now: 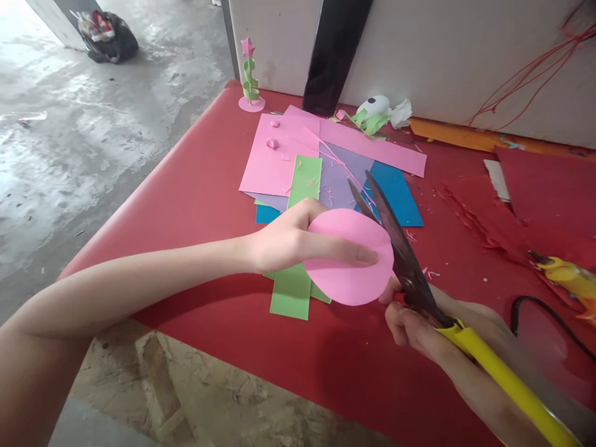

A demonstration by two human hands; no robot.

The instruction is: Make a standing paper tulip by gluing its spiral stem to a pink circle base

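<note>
My left hand (302, 239) is closed on a pink paper circle (349, 282), thumb across its face and the other fingers hidden behind. Held in my right hand (423, 329) is a pair of scissors (412, 273) with dark blades and yellow handles. The blades are apart and point up and away, along the circle's right edge. My right fingertips are close to that edge; whether they touch it I cannot tell. Beneath my left hand lie green paper strips (291, 298). Beyond are pink paper (261, 167), purple paper (347, 161) and blue paper (403, 195).
A red-covered table (186, 180) bears everything. At its back stand a pink-and-green paper figure (250, 81) and a white ball-like piece (375, 107). On the right are a yellow tool (565, 276) and a black cord (549, 316). A black bag (114, 40) sits on the floor.
</note>
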